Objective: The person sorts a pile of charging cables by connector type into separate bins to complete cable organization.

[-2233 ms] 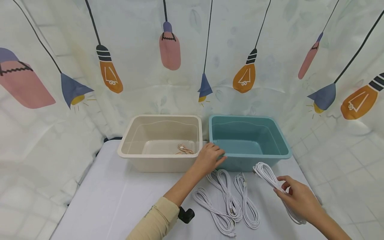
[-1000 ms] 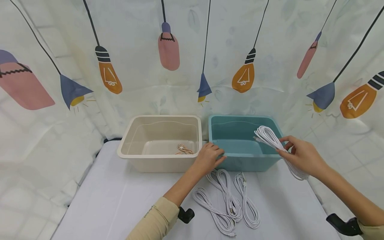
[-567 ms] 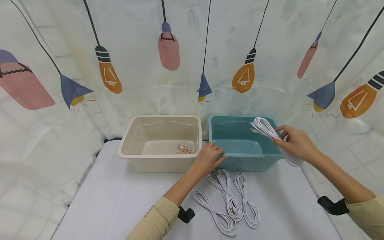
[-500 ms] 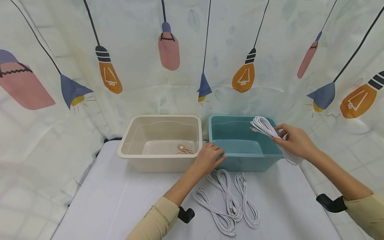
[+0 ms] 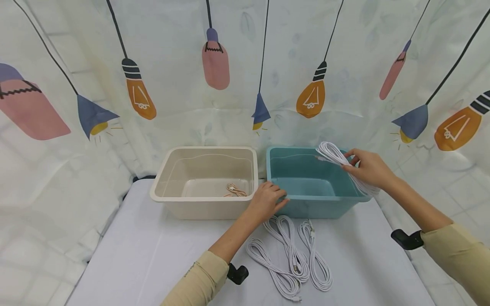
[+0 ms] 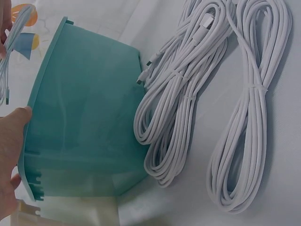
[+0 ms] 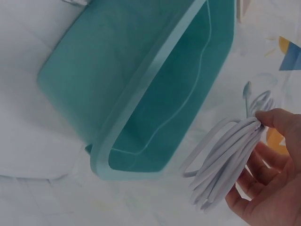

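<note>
My right hand pinches a coiled white cable between thumb and fingers. In the head view the coil overlaps the right side of the teal bin; in the right wrist view the cable hangs beside the bin's rim, its plug sticking out. My left hand grips the teal bin's front left corner, with the thumb at the rim in the left wrist view. In front of the bin lie several more coiled white cables, bundled and partly overlapping.
Left of the teal bin stands a beige bin, its rim close against it. A small tan cable lies inside. Both bins stand at the back of a white-covered table, before a curtain printed with lamps.
My right hand has lifted the white cable coil from above the table at the right, carrying it up and back over the teal bin's right side. The left hand has stayed put.
</note>
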The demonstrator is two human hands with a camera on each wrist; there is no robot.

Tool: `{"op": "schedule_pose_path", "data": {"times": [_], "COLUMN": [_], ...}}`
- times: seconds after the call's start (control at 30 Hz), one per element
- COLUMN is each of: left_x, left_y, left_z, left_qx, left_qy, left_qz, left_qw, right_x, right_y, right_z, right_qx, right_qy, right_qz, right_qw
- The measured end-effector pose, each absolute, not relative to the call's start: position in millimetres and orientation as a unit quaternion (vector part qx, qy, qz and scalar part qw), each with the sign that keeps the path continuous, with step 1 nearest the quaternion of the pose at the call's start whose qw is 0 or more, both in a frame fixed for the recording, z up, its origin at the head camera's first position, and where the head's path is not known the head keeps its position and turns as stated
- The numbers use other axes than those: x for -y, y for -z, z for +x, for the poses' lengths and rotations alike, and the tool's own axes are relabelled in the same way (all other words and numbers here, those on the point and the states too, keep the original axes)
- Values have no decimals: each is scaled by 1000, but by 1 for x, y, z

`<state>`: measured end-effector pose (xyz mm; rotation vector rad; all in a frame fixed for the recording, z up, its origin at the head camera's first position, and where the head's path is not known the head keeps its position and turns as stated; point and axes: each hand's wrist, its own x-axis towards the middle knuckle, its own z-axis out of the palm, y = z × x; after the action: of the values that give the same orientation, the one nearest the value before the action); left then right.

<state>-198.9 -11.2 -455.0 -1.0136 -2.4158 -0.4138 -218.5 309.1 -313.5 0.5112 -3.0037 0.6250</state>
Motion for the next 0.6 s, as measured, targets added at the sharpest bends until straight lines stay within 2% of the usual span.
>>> {"op": "schedule_pose_path", "data": {"times": [0.6], "left_x": [12], "left_y": [454], "left_z": [-198], "left_qx": [884], "left_qy": [150], "left_qz": [-371], "left_qw": [241], "right_x": [-296], "right_y": [312], "right_z": [-250], "right_qx": [972], "right_qy": [-205], "right_qz": [116], "right_qw": [-16]}}
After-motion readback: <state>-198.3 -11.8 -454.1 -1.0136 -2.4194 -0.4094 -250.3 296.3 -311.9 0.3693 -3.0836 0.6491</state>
